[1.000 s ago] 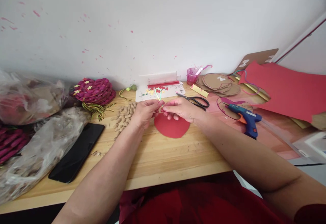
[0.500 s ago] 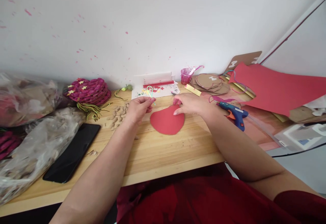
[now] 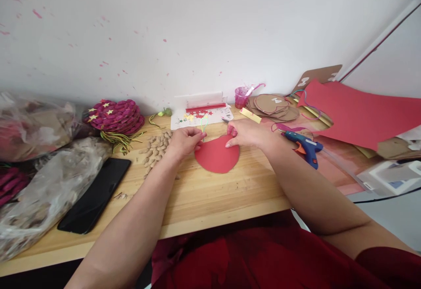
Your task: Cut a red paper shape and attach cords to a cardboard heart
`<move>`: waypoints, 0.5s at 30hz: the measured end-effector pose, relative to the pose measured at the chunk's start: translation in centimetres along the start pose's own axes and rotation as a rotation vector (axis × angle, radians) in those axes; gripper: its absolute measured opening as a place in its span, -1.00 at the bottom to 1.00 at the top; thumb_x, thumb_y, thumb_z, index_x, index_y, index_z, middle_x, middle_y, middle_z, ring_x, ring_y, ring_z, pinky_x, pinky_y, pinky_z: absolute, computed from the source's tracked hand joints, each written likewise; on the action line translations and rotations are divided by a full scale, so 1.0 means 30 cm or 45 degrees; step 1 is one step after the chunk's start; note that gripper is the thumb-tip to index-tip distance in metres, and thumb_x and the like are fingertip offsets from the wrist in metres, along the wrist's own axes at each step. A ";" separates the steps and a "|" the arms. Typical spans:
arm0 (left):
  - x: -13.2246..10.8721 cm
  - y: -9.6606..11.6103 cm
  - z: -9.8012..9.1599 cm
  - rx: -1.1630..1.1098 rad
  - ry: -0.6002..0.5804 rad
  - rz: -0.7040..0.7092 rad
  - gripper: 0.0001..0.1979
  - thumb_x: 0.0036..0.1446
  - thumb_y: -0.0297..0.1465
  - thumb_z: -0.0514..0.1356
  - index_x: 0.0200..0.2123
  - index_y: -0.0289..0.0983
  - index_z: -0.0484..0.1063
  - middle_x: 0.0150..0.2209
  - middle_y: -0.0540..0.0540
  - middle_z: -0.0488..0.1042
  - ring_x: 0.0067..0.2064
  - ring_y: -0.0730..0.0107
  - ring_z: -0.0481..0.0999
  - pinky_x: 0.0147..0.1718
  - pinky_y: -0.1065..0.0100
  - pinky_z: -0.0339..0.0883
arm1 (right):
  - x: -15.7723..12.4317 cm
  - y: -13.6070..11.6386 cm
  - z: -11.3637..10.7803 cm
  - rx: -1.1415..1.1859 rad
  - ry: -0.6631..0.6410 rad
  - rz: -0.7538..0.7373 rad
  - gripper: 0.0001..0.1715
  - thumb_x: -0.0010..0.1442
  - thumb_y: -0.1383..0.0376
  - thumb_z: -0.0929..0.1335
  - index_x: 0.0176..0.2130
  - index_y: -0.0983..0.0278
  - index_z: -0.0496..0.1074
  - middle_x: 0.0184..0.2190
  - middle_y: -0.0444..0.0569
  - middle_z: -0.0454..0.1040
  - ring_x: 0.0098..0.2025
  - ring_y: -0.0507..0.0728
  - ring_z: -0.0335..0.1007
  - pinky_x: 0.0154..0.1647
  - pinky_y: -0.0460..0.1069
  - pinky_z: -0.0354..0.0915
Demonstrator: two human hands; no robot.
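Between thumb and fingers my left hand [image 3: 188, 142] pinches a thin green-and-yellow string loop [image 3: 204, 124], which stands up at the far left edge of a rounded red card [image 3: 217, 159]. The card lies on the wooden table. My right hand [image 3: 245, 132] is closed at the card's far right edge, its thumb resting on the red surface and its fingers curled. A small dark pointed tip [image 3: 225, 120] shows beside those fingers; what it belongs to is hidden. Peanuts [image 3: 154, 151] in their shells lie next to my left hand.
At the left are a black phone [image 3: 95, 194], plastic bags [image 3: 55, 192] and a magenta braided stack [image 3: 120, 115]. Behind lie star cutouts on white paper [image 3: 179, 122]. To the right are cardboard discs [image 3: 271, 105], a purple cup [image 3: 241, 98], a blue glue gun [image 3: 305, 146] and a red sheet [image 3: 358, 113].
My left hand has moved right and slightly down with the string loop, bringing it to the card's far edge. My right hand stays almost in place.
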State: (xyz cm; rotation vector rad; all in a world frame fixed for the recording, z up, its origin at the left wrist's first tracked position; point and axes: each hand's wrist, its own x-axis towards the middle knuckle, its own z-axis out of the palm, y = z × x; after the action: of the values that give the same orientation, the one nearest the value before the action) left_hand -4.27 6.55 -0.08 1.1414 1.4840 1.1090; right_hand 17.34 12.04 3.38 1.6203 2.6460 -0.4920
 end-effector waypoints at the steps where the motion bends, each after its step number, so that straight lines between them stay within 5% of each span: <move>1: 0.000 0.001 0.000 -0.003 0.006 0.015 -0.68 -0.21 -0.17 0.46 -0.52 -0.28 0.50 -0.57 -0.03 0.45 -0.50 0.45 0.43 -0.50 0.43 0.34 | -0.002 -0.003 -0.002 -0.002 -0.004 0.012 -0.56 -0.04 0.12 0.59 -0.23 0.25 0.47 -0.24 -0.04 0.55 -0.23 0.16 0.44 -0.37 -0.03 0.15; 10: -0.005 0.006 0.002 0.072 0.053 0.103 -0.70 -0.17 -0.17 0.44 -0.51 -0.27 0.52 -0.53 -0.03 0.46 -0.50 0.45 0.37 -0.53 0.42 0.32 | -0.022 -0.018 -0.025 0.003 -0.042 0.005 -0.68 0.01 0.14 0.56 -0.31 0.23 0.47 -0.30 -0.06 0.56 -0.24 0.16 0.45 -0.40 -0.03 0.12; 15: -0.011 0.023 -0.002 -0.005 0.186 0.186 -0.70 -0.10 -0.16 0.41 -0.44 -0.28 0.54 -0.50 -0.05 0.50 -0.44 0.41 0.44 -0.52 0.44 0.33 | -0.030 -0.056 -0.003 0.310 -0.037 -0.069 -0.74 0.04 0.29 0.51 -0.26 0.22 0.42 -0.31 -0.07 0.57 -0.34 0.10 0.47 -0.46 -0.07 0.18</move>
State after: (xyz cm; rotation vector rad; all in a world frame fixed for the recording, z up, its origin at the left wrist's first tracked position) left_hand -4.20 6.35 0.64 1.2027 1.5281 1.3190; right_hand 16.32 10.57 4.06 1.5850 2.7038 -0.8637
